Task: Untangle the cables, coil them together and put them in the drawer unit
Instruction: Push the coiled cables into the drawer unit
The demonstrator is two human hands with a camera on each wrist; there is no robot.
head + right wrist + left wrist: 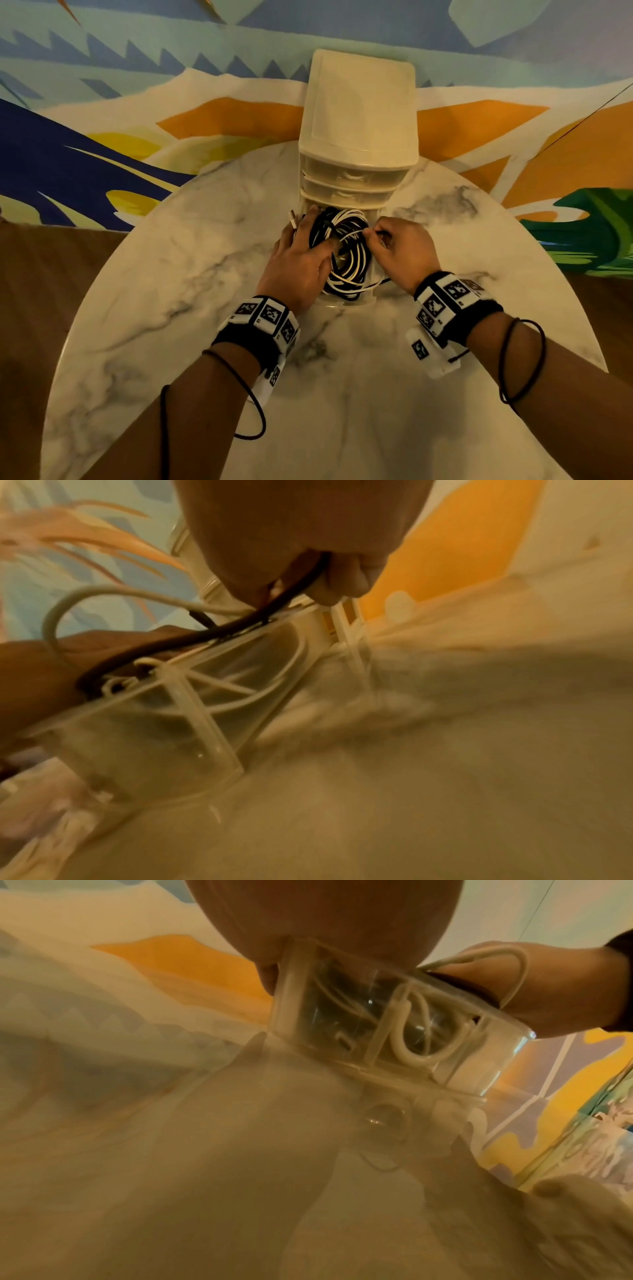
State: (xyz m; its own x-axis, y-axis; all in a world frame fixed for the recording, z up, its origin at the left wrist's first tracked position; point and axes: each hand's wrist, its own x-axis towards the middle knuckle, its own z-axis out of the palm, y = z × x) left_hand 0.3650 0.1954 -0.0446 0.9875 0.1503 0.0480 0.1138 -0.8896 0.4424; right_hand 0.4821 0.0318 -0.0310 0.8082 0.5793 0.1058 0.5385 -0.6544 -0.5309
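A coil of black and white cables (347, 255) lies in the clear bottom drawer (346, 303), which is pulled out of the cream drawer unit (358, 137). My left hand (301, 253) lies flat on the coil's left side, fingers straight, pressing it down. A USB plug (293, 219) sticks out just left of those fingers. My right hand (400, 246) pinches cable strands at the coil's right edge. In the right wrist view its fingers (342, 582) curl round a black cable (240, 626), and a white cable (103, 593) loops out above the drawer (171, 710).
The unit stands at the far edge of a round marble table (342, 394), against a colourful painted wall (137, 85). The two upper drawers (349, 176) are pushed in. Thin black cords run along both forearms.
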